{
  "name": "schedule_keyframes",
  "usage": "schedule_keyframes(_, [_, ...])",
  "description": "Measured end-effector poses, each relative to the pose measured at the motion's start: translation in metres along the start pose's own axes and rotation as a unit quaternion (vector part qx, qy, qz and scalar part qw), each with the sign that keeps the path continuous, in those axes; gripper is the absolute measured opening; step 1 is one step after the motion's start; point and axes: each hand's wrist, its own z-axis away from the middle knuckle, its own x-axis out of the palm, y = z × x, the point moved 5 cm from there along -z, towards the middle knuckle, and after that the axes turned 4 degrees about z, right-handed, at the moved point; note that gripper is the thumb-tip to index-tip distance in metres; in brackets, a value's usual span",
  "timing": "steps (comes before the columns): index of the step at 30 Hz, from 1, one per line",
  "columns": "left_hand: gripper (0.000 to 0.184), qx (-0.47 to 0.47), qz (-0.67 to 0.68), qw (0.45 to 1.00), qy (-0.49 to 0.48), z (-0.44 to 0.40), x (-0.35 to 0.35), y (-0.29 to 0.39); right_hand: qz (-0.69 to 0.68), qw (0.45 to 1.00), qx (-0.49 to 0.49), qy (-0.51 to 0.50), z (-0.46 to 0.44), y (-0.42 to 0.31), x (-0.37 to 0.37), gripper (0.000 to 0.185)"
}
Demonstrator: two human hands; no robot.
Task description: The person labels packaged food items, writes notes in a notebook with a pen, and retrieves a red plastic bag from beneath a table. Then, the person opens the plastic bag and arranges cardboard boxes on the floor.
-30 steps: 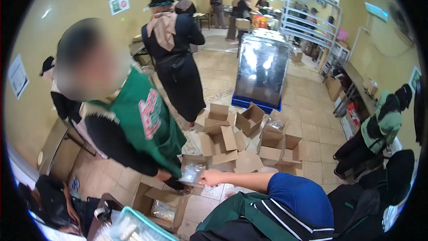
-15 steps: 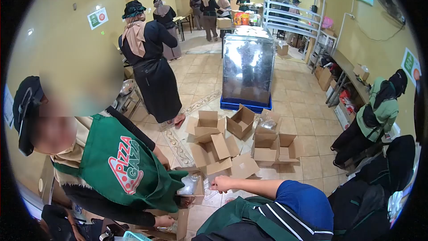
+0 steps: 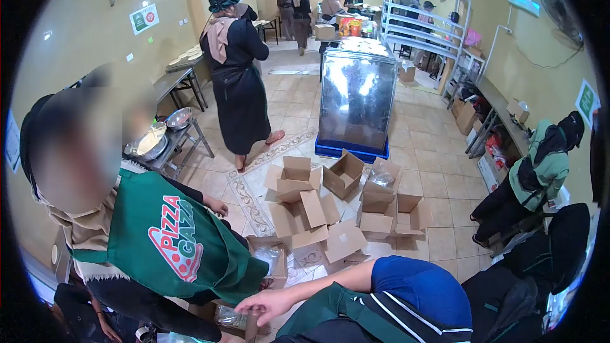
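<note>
Right by the packet carton (image 3: pixel 251 328), my right hand (image 3: pixel 265 305) hangs with its fingers loosely apart and nothing visible between them; whether the fingertips brush the rim, I cannot tell. My left hand is out of sight, so I cannot tell what it does. Clear packets (image 3: pixel 230 316) lie inside the carton. Close to its bottom edge is what looks like a co-worker's hand (image 3: pixel 229 338), so I judge it best to keep my fingers relaxed and high over the cardboard, leaving that hand room. The co-worker's green apron (image 3: pixel 184 235) hangs close above the carton, another reason to move gently and avoid snagging cloth. Beyond the carton sits a smaller box (image 3: pixel 281 265) holding clear plastic, then a cluster of uncovered cartons (image 3: pixel 314 208), and farther off a shiny metal-sided stack (image 3: pixel 356 98) on a blue base (image 3: pixel 330 152).
</note>
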Motion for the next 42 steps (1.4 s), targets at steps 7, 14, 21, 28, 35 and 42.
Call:
schedule_keyframes(7, [0.042, 0.011, 0.090, 0.996, -0.011, -0.009, 0.009, 0.014, -0.083, 0.985, -0.135, -0.074, 0.012, 0.005, -0.004, 0.058])
schedule_keyframes(14, [0.042, 0.028, 0.187, 0.982, -0.020, -0.018, 0.025, 0.049, -0.096, 0.984, -0.132, 0.066, 0.057, 0.007, -0.038, 0.037])
schedule_keyframes(21, [0.041, 0.070, 0.258, 0.961, -0.066, -0.040, 0.041, 0.097, -0.119, 0.959, -0.196, 0.166, 0.081, 0.017, -0.060, 0.018])
schedule_keyframes(28, [0.034, 0.145, 0.227, 0.963, 0.034, -0.014, 0.038, 0.174, 0.164, 0.942, -0.123, 0.267, 0.111, -0.022, -0.103, 0.015])
schedule_keyframes(35, [0.034, 0.150, 0.361, 0.920, 0.029, -0.016, 0.039, 0.190, -0.005, 0.941, -0.070, 0.330, 0.137, -0.014, -0.131, 0.015])
schedule_keyframes(42, [0.038, 0.231, 0.348, 0.894, 0.162, -0.023, 0.015, 0.199, -0.180, 0.934, -0.079, 0.298, 0.146, 0.006, -0.131, 0.017])
